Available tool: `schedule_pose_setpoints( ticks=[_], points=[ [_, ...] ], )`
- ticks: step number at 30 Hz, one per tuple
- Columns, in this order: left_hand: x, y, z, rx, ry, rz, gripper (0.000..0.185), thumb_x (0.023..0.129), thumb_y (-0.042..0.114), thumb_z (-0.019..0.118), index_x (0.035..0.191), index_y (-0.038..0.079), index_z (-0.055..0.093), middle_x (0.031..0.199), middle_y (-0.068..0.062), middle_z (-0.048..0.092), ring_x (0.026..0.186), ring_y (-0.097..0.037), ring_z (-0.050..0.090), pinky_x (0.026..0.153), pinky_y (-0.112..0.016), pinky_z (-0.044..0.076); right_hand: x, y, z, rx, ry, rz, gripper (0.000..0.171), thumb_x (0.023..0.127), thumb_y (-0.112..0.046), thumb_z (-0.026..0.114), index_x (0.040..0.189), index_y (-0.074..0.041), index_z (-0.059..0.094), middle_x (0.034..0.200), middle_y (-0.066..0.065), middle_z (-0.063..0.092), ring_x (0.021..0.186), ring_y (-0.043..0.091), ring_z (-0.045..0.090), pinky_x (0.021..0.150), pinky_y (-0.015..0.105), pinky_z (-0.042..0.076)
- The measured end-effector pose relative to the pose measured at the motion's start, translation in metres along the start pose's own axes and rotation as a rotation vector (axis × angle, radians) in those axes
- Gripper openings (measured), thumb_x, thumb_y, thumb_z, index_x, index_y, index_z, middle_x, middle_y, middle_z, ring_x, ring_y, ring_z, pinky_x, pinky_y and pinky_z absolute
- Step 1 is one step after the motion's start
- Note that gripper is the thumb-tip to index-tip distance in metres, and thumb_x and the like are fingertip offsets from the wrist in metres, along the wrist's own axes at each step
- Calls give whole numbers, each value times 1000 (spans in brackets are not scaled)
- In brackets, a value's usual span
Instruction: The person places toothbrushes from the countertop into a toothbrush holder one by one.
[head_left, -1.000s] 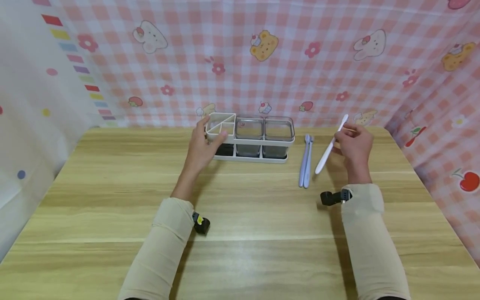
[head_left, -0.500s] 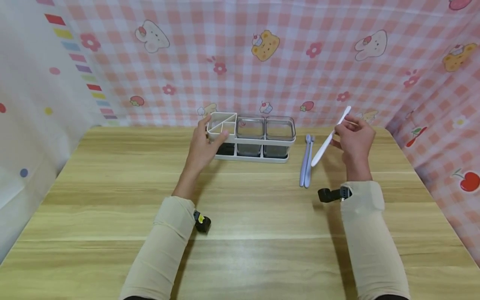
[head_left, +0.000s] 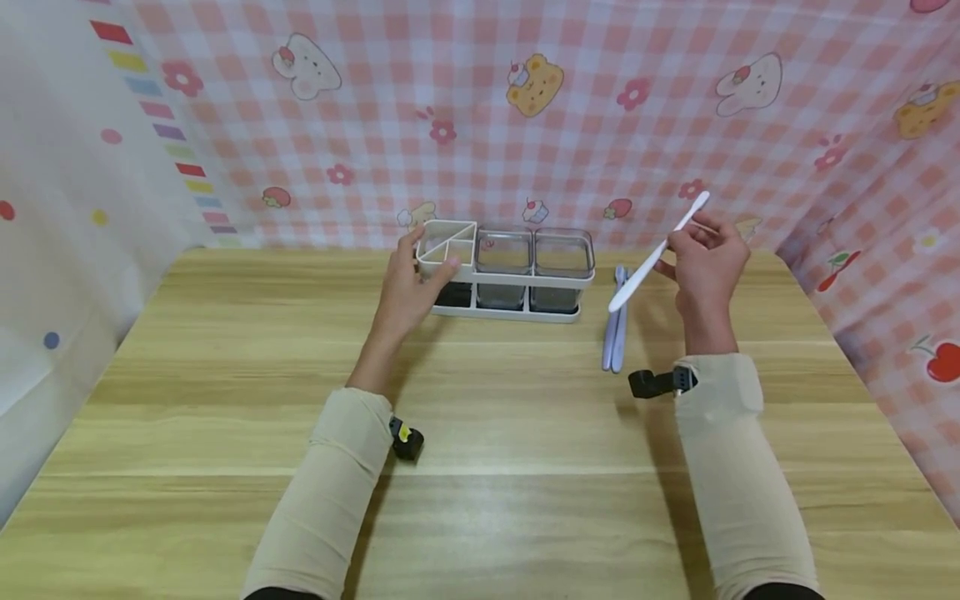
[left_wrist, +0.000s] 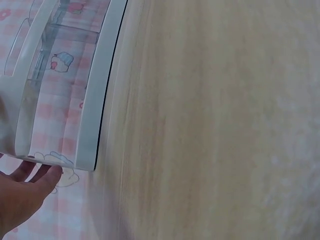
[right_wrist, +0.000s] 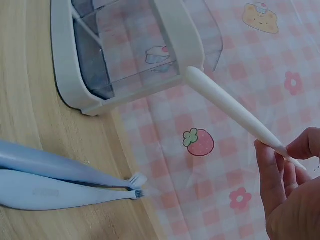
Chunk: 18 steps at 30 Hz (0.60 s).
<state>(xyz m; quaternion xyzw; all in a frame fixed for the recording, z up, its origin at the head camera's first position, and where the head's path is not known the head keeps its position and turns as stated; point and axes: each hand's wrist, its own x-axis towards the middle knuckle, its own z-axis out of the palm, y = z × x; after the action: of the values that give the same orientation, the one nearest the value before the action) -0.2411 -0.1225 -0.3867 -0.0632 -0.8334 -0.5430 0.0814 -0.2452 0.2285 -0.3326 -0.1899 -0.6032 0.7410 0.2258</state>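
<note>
toothbrush (head_left: 654, 254) | pinched in right hand (head_left: 705, 265) grip | slanting toward organizer (head_left: 504, 271)

White toothbrush (head_left: 654, 254) in the fingers (head_left: 678, 242); two pale blue toothbrushes (head_left: 615, 329) just below them on a light wood-grain surface (head_left: 525, 417). White organizer (head_left: 504, 271), pink gingham cloth (head_left: 600, 125) with bears and strawberries.

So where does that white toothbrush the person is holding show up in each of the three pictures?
Head view: white toothbrush slants up right of centre, pinched by the right hand.
Left wrist view: not in it.
Right wrist view: it runs from the centre towards the fingers at lower right.
Shared landmark: the white organizer, back centre in the head view, far left in the left wrist view, top left in the right wrist view.
</note>
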Motion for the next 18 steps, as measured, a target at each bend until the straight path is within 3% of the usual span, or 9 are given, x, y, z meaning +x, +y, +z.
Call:
schedule_pose_setpoints(
  ticks=[7,14,18],
  points=[
    [1,1,-2,5,-11,-1,80,96,43,67,159,11,28,148,-23,40,124,-37,48,101,-50,44,-4,-4,8,26,8,-24,33,88,9,61,117,-6,62,98,6,57,75,15,64,50,25,56],
    [3,0,-4,9,-15,-12,81,95,47,67,159,14,28,149,-21,40,126,-36,48,102,-49,44,-8,-15,23,139,-42,-71,29,87,11,62,110,-7,60,94,7,55,69,14,63,49,27,56],
    [2,-1,-3,9,-28,-14,82,95,47,67,159,13,28,148,-21,41,126,-37,48,101,-49,45,-14,-19,27,138,-44,-83,30,87,12,60,108,-8,59,95,7,53,70,15,64,50,28,57]
  ],
)
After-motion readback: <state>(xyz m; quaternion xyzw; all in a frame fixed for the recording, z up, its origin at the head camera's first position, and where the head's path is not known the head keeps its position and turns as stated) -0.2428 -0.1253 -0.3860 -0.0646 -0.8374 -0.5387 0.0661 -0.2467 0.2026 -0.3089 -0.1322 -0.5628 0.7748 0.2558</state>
